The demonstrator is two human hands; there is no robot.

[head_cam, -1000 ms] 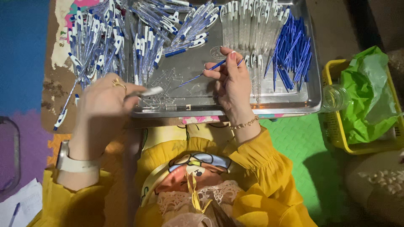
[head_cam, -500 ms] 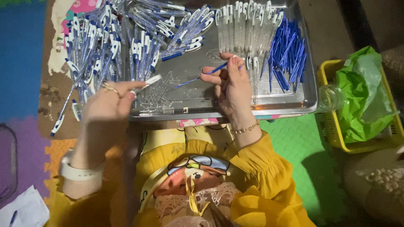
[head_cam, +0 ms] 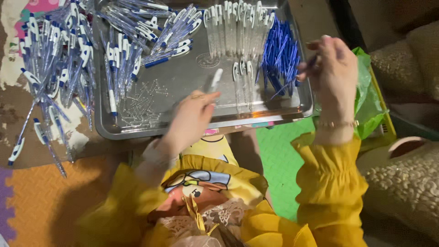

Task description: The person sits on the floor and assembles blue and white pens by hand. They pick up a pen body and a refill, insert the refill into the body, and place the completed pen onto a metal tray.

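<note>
While the head camera looks straight down over yellow sleeves, the left hand hovers above the near edge of a metal tray, its fingers pinched around a clear pen barrel with a white end that points up and away from the wrist. That hand is blurred, so how many fingers close on the barrel cannot be told. Over at the tray's right rim, the right hand is raised with a thin bracelet on the wrist; its fingertips are drawn together on a slim dark blue refill, though the grip is partly hidden by the back of the hand. Just left of that hand lies a heap of blue refills in the tray's right end, and beside it stands a row of clear barrels laid side by side. A scatter of small metal springs covers the tray floor near the left hand. Assembled blue-and-white pens lie piled in the tray's left part, and more of them spill over the mat to the tray's left. A green plastic bag sits behind the right hand in a yellow basket
</note>
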